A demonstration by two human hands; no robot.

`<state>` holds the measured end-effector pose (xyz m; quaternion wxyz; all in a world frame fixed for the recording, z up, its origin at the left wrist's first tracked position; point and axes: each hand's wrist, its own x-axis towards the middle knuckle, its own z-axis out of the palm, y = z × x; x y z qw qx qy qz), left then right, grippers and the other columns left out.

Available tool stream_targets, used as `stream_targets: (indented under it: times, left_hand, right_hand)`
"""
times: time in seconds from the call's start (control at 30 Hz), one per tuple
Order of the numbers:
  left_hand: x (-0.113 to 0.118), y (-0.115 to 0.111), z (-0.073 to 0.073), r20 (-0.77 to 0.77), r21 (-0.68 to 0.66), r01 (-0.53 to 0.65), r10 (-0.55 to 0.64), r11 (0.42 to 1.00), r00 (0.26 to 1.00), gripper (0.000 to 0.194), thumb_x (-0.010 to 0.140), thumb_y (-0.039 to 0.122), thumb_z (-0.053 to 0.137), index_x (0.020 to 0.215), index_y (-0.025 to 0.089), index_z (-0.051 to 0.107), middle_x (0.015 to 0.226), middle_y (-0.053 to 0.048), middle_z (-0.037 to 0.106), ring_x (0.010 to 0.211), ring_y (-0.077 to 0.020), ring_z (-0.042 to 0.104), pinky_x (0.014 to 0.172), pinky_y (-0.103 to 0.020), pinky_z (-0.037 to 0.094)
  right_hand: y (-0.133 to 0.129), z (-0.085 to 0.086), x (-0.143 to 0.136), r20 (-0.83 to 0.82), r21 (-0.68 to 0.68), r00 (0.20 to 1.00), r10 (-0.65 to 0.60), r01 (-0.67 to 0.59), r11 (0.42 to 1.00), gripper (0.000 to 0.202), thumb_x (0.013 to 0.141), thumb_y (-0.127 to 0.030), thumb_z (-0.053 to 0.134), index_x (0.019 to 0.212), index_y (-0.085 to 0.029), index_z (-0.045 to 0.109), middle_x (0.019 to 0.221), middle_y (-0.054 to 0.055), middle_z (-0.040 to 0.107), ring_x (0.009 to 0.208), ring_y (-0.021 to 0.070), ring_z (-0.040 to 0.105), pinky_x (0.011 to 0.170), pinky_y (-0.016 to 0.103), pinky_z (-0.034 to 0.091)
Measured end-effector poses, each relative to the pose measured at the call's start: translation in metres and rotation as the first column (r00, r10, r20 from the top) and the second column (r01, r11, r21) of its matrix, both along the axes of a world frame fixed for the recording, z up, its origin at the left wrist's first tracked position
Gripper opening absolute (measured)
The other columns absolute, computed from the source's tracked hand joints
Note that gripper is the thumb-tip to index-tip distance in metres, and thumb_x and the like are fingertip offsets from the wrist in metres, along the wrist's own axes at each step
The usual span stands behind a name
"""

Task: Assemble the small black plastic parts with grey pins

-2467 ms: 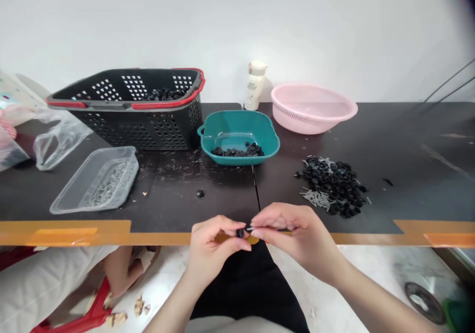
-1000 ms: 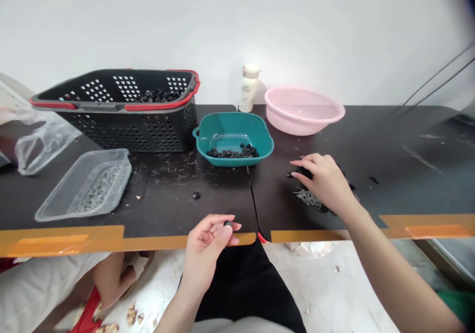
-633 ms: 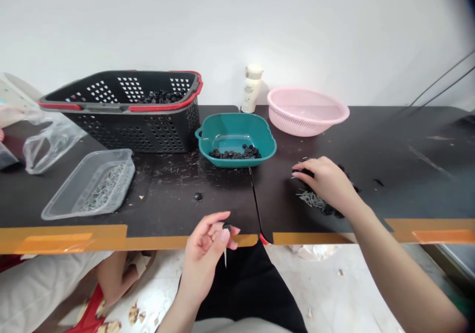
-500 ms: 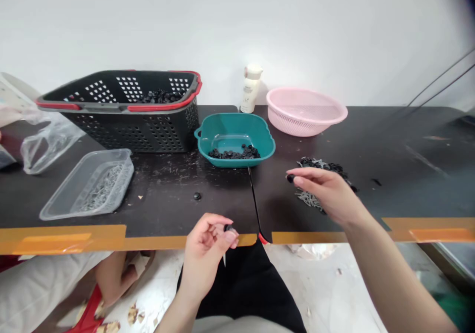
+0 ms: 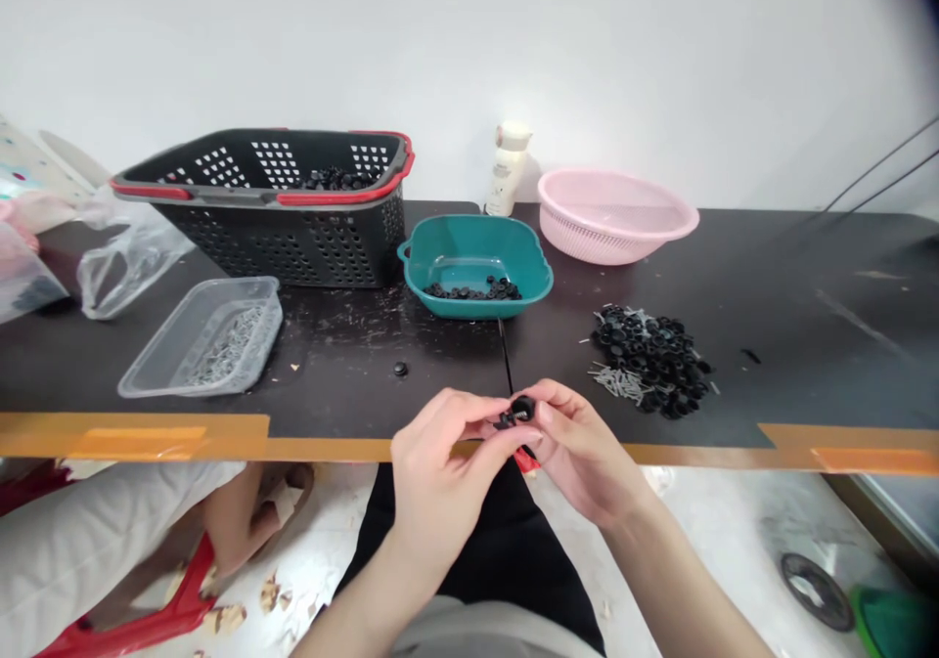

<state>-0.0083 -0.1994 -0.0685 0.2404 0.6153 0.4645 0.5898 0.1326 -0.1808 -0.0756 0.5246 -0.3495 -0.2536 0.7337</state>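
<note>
head | left grip (image 5: pixel 444 453) pinches dark stub (image 5: pixel 504 422) | right grip (image 5: pixel 583 453) pinches round cap (image 5: pixel 523 406) (black plastic)

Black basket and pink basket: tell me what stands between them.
In the head view, a teal tub stands between the black basket and the pink basket, with a white bottle behind it.

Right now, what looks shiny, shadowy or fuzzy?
In the head view, the floor shines, the cream bottle casts a faint shadow on the wall, and the top-right corner is dark; in that view, the black parts between left hand and right hand look fuzzy.
</note>
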Motion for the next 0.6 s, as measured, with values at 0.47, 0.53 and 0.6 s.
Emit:
stream_targets:
  times: [0.47, 0.53, 0.6]
  left_hand:
    - [-0.011, -0.009, -0.004, -0.182, 0.089, -0.108, 0.123, 0.99, 0.976, 0.011, 0.077, 0.027, 0.08, 0.08, 0.02, 0.072, 0.069, 0.002, 0.072, 0.059, -0.0124, 0.066, 0.057, -0.021, 0.054]
    - [-0.012, -0.008, -0.003, -0.206, 0.094, -0.128, 0.145, 0.987, 0.968, 0.012, 0.079, 0.03, 0.079, 0.079, 0.02, 0.072, 0.068, 0.002, 0.072, 0.058, -0.0127, 0.066, 0.055, -0.021, 0.053]
    - [-0.013, -0.007, -0.003, -0.245, 0.138, -0.13, 0.161, 0.982, 0.956, 0.014, 0.081, 0.032, 0.076, 0.079, 0.019, 0.071, 0.066, 0.001, 0.071, 0.056, -0.0124, 0.065, 0.054, -0.021, 0.052]
  right_hand:
    - [-0.009, 0.0, -0.008, 0.127, 0.037, 0.991, -0.037, 0.032, 0.999, 0.017, 0.06, -0.032, 0.091, 0.065, -0.023, 0.078, 0.072, -0.001, 0.075, 0.066, 0.0126, 0.066, 0.067, 0.025, 0.054]
    - [-0.008, 0.002, -0.009, 0.147, 0.034, 0.988, -0.035, 0.03, 0.999, 0.017, 0.061, -0.033, 0.091, 0.065, -0.023, 0.078, 0.071, 0.0, 0.075, 0.065, 0.0127, 0.065, 0.067, 0.026, 0.053]
    - [-0.007, 0.002, -0.01, 0.167, 0.037, 0.986, -0.027, 0.021, 0.999, 0.016, 0.063, -0.033, 0.09, 0.066, -0.023, 0.078, 0.071, 0.0, 0.074, 0.065, 0.0125, 0.064, 0.066, 0.025, 0.053]
